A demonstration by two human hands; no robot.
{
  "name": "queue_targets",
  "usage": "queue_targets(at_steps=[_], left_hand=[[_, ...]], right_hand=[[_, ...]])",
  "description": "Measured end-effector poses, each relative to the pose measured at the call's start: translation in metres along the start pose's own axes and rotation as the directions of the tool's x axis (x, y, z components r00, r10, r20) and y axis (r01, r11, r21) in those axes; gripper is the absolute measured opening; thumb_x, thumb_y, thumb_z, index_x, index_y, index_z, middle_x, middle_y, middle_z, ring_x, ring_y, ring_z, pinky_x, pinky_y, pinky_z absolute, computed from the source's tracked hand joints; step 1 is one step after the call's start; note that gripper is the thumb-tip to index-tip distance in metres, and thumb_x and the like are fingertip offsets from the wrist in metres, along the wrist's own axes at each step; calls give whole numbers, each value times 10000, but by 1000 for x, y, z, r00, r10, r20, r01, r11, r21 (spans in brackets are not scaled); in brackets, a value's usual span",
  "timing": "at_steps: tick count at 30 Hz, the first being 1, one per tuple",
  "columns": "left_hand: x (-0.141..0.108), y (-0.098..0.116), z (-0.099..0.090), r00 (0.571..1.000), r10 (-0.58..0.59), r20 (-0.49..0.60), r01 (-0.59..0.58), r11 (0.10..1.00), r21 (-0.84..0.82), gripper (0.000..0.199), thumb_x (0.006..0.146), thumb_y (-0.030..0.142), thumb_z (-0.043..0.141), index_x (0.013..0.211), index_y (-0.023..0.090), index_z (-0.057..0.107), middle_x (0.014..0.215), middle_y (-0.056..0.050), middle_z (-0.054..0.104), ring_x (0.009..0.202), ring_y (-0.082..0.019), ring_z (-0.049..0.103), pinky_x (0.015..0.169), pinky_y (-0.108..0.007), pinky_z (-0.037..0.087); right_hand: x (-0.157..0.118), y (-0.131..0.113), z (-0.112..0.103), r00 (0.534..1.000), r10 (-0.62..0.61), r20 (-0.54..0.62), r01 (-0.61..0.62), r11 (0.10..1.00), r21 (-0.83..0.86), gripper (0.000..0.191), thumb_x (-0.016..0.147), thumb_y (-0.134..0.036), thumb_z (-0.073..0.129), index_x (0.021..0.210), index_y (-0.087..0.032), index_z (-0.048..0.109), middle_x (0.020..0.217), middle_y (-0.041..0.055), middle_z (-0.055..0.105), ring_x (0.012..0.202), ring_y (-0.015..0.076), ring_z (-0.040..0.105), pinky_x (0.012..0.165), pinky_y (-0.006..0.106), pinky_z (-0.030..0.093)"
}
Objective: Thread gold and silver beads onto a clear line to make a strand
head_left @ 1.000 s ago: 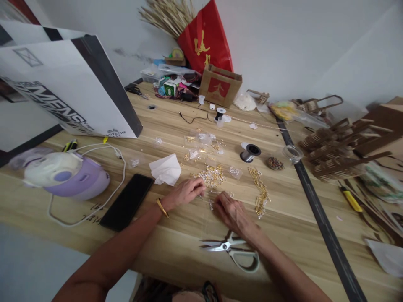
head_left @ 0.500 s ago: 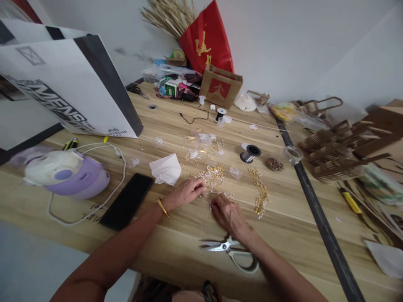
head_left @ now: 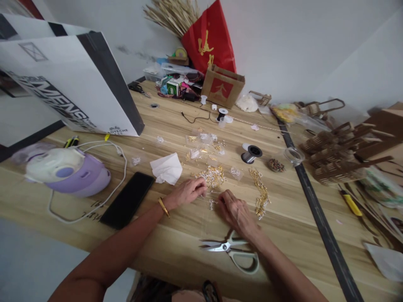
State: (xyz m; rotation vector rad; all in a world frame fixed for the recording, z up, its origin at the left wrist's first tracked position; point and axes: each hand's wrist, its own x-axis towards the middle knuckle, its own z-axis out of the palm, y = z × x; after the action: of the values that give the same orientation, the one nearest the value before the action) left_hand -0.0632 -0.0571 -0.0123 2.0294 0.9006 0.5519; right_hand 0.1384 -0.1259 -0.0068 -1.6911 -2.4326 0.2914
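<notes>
My left hand (head_left: 191, 190), a gold bangle at its wrist, rests on the table with fingers curled together at the near edge of a pile of gold and clear beads (head_left: 212, 175). A thin silver chain (head_left: 214, 192) runs from its fingertips toward my right hand (head_left: 235, 209), whose fingers are bent closed over the other end. The fingertips of both hands are partly hidden. Between the hands lies a small cluster of silver pieces (head_left: 212, 204). Scissors (head_left: 225, 246) with pale handles lie partly spread just below my right hand.
Gold chains (head_left: 260, 195) lie to the right, near a wire spool (head_left: 252, 154) and a glass jar (head_left: 294, 156). At left are a tissue (head_left: 166, 168), a black phone (head_left: 128, 200), and a purple-and-white device (head_left: 72, 173) with a cable. Bags stand behind.
My right hand has shifted right, off the silver cluster, which now shows, and covers the chain's right end. My left hand has stayed in nearly the same place.
</notes>
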Motion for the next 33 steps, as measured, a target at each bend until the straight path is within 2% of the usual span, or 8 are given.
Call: queue_targets(at_steps=[6,12,18,23,25,29,33], left_hand=[[0,-1,1,1000,14,-3,-14,1000,-4,211,922,293,431,794,170,545,759,-9,637,708,-134,583,673,-221,413],[0,-2,1,1000,0,-5,0,1000,4,199,914,289,446,781,168,533,749,-6,649,692,-131,584,654,-214,405],[0,-3,3,1000,-13,-14,13,1000,-29,178,911,261,442,789,167,530,753,-5,657,695,-129,588,656,-213,406],[0,-4,4,1000,-6,-25,6,1000,-3,184,907,253,447,767,169,532,736,-1,655,685,-131,582,655,-217,404],[0,-4,4,1000,1,-27,-1,1000,5,186,905,255,452,764,169,535,732,-1,652,688,-132,583,660,-217,406],[0,-3,4,1000,-7,-12,7,1000,-14,188,908,260,446,772,167,536,746,-10,658,700,-134,595,675,-218,418],[0,-3,3,1000,-18,4,18,999,-37,191,911,261,438,777,163,531,729,-11,658,677,-131,596,652,-212,417]], right_hand=[[0,7,-8,1000,19,-8,-19,1000,-1,108,925,-179,412,885,-194,512,845,33,598,668,152,609,539,236,332],[1,29,-18,993,96,-76,-113,957,-267,260,902,-118,419,1114,-221,528,1078,85,583,667,150,622,468,236,282],[6,49,-15,999,12,43,3,937,-349,352,886,-72,421,1165,-260,522,1199,69,533,673,126,626,455,219,288],[11,45,-17,993,-52,110,85,942,-324,271,897,-61,417,1068,-223,552,1229,75,521,669,113,611,490,213,300],[14,40,-20,989,-65,132,104,944,-313,213,906,-70,422,1004,-200,559,1171,73,553,651,107,601,496,218,287],[17,31,-25,983,-86,162,124,961,-246,155,934,-108,408,874,-173,536,894,41,608,655,120,586,516,230,272],[17,22,-24,973,-115,200,152,971,-183,146,940,-135,409,852,-176,518,809,28,601,655,125,576,531,233,267]])
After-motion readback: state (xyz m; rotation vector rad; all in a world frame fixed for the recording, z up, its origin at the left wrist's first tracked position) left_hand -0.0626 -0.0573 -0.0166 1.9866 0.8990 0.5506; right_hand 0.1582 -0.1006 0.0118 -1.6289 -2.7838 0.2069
